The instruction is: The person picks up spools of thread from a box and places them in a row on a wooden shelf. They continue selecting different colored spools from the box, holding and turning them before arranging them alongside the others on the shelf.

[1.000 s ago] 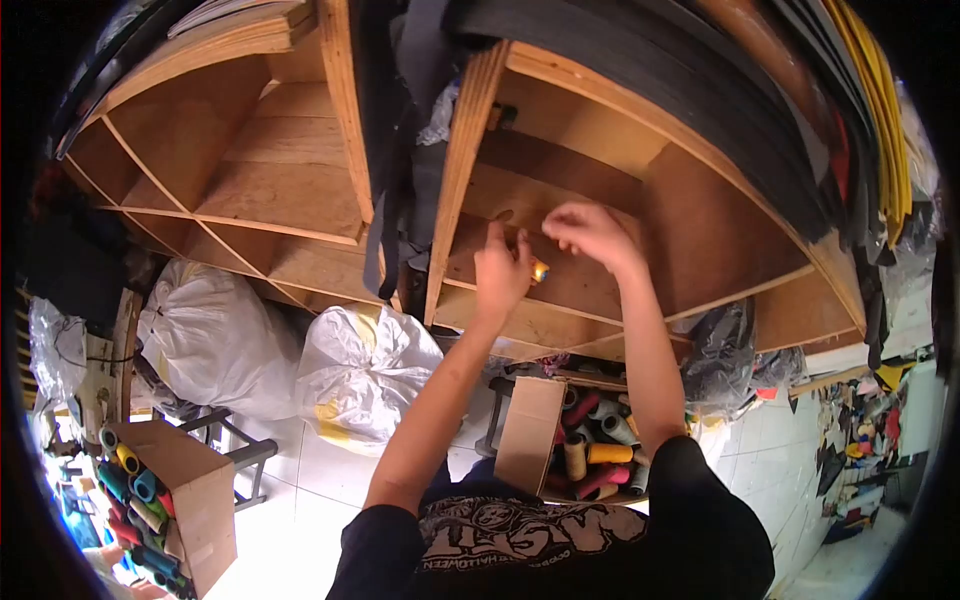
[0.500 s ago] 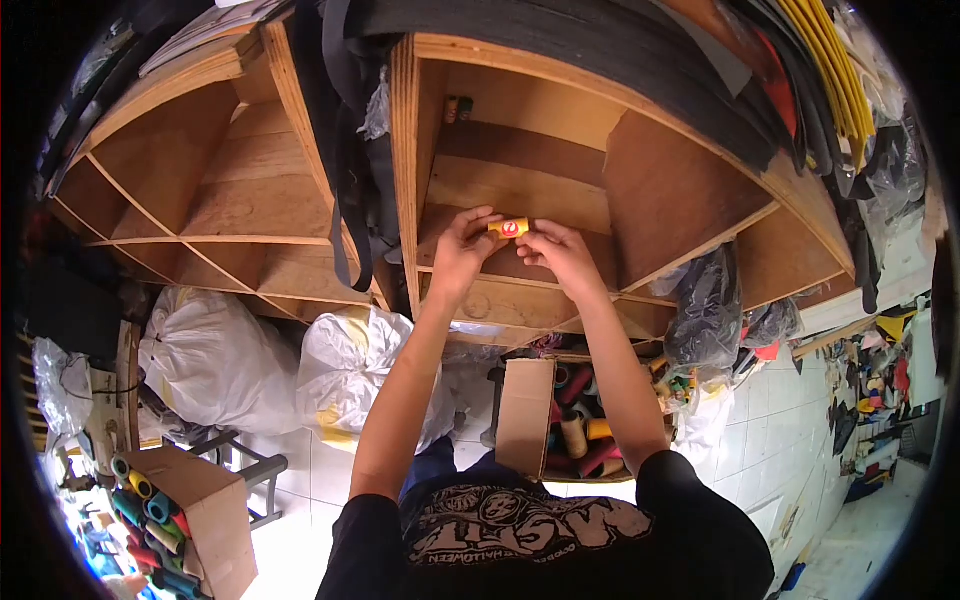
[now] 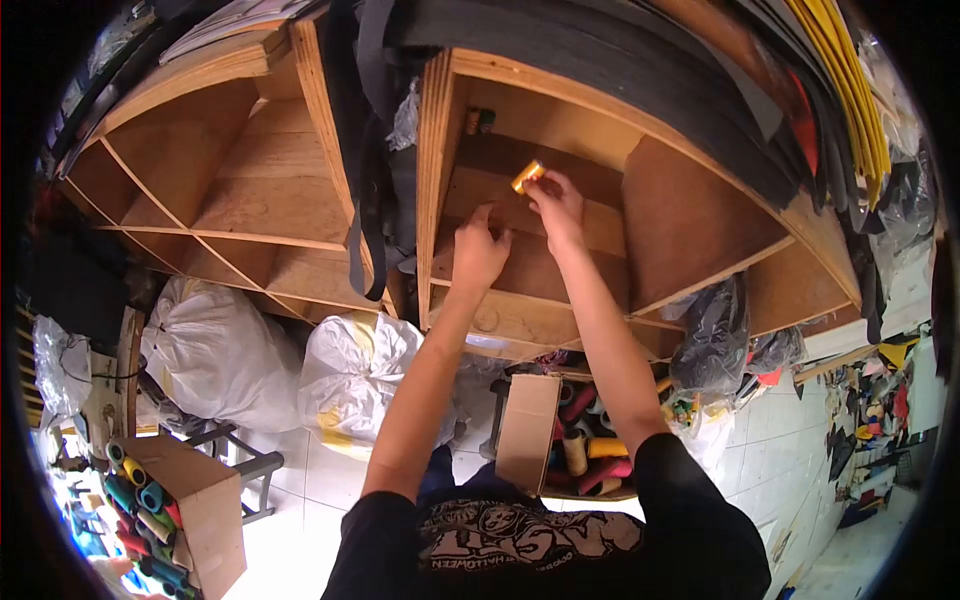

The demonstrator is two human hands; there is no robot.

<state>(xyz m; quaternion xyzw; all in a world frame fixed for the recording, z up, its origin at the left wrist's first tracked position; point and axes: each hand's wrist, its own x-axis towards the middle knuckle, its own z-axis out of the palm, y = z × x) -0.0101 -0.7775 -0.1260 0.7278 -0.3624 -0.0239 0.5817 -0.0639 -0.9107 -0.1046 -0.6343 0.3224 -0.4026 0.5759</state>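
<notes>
My right hand (image 3: pixel 558 208) reaches into the wooden shelf compartment, its fingers closed on one end of a small yellow thread spool (image 3: pixel 527 177). The spool is tilted and held above the compartment floor. My left hand (image 3: pixel 481 250) is lower and to the left, apart from the spool, with curved fingers and nothing in them. At the back left corner of the same compartment stand two small spools (image 3: pixel 479 121), one orange-brown and one dark green.
Below the shelf, an open cardboard box (image 3: pixel 527 432) holds several thread cones. Another box (image 3: pixel 205 510) with cones stands at lower left. White sacks (image 3: pixel 360 375) sit under the shelf. Black straps (image 3: pixel 368 200) hang over the divider, and black plastic bags (image 3: pixel 712 330) hang at right.
My left hand has let go of the yellow spool and dropped slightly. My right hand has carried the spool up and deeper into the compartment, tilting it. The view has shifted slightly.
</notes>
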